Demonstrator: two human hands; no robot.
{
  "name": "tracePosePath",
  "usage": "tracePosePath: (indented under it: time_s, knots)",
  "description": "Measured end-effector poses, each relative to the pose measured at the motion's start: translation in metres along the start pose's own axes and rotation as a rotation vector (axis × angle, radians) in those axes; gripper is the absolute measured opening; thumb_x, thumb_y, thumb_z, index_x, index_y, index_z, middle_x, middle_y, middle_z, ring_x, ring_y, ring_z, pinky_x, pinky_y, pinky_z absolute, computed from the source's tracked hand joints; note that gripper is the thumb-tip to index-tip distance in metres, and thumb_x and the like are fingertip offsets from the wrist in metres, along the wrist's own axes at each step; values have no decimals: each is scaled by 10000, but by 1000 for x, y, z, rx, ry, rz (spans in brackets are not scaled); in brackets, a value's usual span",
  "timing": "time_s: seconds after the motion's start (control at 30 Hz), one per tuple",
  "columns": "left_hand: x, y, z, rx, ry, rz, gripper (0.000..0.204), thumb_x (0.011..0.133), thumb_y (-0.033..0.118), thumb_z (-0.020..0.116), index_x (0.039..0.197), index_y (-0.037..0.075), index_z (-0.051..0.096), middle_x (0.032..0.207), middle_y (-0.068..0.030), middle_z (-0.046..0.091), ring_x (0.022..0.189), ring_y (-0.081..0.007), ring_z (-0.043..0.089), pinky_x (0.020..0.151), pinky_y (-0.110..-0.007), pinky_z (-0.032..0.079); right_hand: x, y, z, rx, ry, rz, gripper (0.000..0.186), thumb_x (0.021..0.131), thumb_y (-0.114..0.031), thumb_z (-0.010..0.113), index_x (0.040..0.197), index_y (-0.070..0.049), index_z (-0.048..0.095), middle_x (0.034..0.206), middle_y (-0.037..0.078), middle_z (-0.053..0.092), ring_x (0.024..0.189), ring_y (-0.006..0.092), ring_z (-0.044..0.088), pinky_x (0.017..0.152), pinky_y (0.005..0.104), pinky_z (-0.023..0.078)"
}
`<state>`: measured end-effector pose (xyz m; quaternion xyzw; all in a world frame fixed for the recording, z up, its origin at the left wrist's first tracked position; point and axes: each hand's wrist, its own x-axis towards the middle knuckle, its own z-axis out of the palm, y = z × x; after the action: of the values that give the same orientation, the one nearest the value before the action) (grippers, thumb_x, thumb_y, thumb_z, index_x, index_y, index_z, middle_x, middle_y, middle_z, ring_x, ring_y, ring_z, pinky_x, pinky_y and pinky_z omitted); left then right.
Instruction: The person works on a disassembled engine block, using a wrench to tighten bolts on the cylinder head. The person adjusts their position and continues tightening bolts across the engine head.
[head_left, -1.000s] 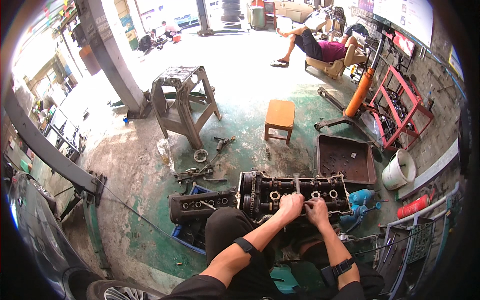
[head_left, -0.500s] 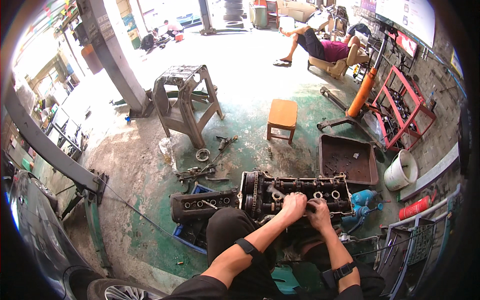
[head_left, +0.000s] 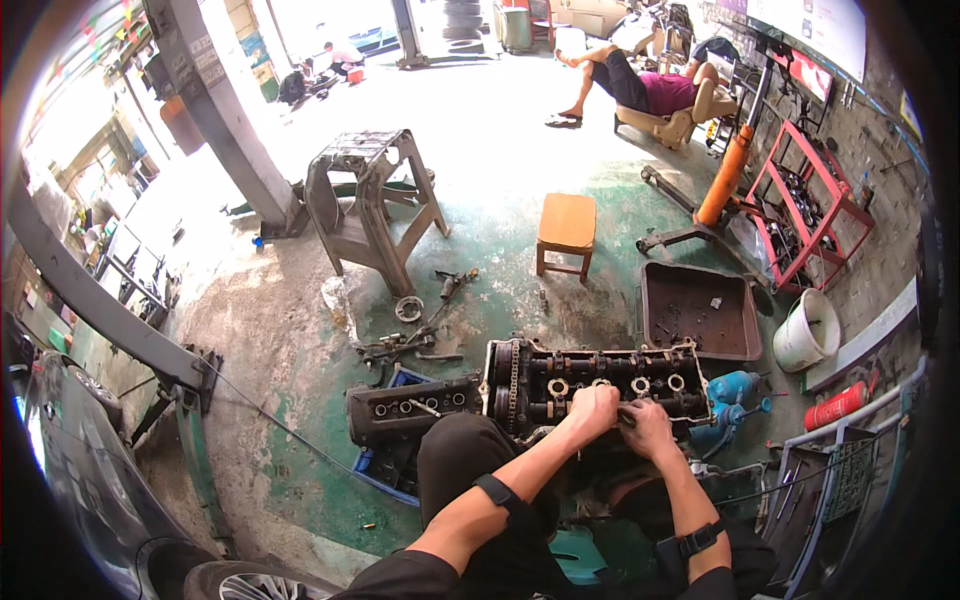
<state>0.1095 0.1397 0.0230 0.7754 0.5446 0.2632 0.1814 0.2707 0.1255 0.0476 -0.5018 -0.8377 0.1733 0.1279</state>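
1. Opened engine (head_left: 622, 367): lower centre of view, chain at its 9 o'clock end.
2. Left hand (head_left: 594, 411) on its 6 o'clock edge, fingers curled; right hand (head_left: 650, 430) just beside, at 5. Both grips look narrow; can't tell what they hold.
3. Edges: dark cover (head_left: 415, 421) close at 9, blue bottles (head_left: 735, 386) close at 3, brown tray (head_left: 690, 285) near 2.
4. Room: floor (head_left: 500, 290) stretches toward wooden stool (head_left: 568, 222) at 12.
5. Hidden: engine's near side behind hands and forearms; blue bin (head_left: 388, 483) at 8, partly under cover. Car (head_left: 75, 460) cut off by dark rim.
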Motion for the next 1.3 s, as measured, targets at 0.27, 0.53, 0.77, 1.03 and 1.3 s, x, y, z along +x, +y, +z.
tracePosePath:
  time_s: [0.27, 0.53, 0.77, 1.03, 1.3]
  knots:
    - [4, 0, -20, 235, -169, 33, 171, 747, 189, 623, 697, 30, 658, 736, -175, 679, 669, -309, 688, 561, -404, 553, 16, -13, 20, -65, 421, 107, 154, 802, -181, 643, 871, -44, 662, 902, 184, 622, 926, 386, 572, 820, 448, 471]
    - [12, -7, -25, 212, -247, -55, 95, 757, 137, 630, 820, 70, 656, 778, -157, 674, 754, -338, 675, 675, -457, 539, 11, 13, 48, 272, 250, 83, 241, 797, -228, 680, 972, -64, 702, 965, 141, 654, 929, 329, 607, 837, 395, 494]
    - [16, -8, -26, 185, -288, 63, 222, 776, 95, 624, 969, 143, 724, 822, -167, 684, 753, -323, 673, 699, -423, 537, -6, 13, 45, 386, 215, 102, 388, 688, -90, 718, 1074, -68, 678, 1037, 147, 649, 1045, 306, 575, 928, 400, 467]
    - [14, 5, -24, 16, -391, -127, 364, 769, 228, 710, 1058, 8, 679, 895, -219, 684, 820, -308, 681, 769, -381, 518, -51, 10, 32, 332, 179, 167, 342, 720, -175, 720, 1015, -13, 657, 1029, 168, 633, 1021, 336, 581, 919, 401, 460]
    - [16, 11, -34, -229, -457, -430, 299, 842, 204, 676, 1010, -43, 676, 836, -129, 709, 727, -155, 657, 682, -286, 504, -124, 20, -39, 346, -74, 213, 387, 825, -326, 613, 1039, -8, 667, 1016, 197, 657, 980, 354, 614, 891, 413, 475]
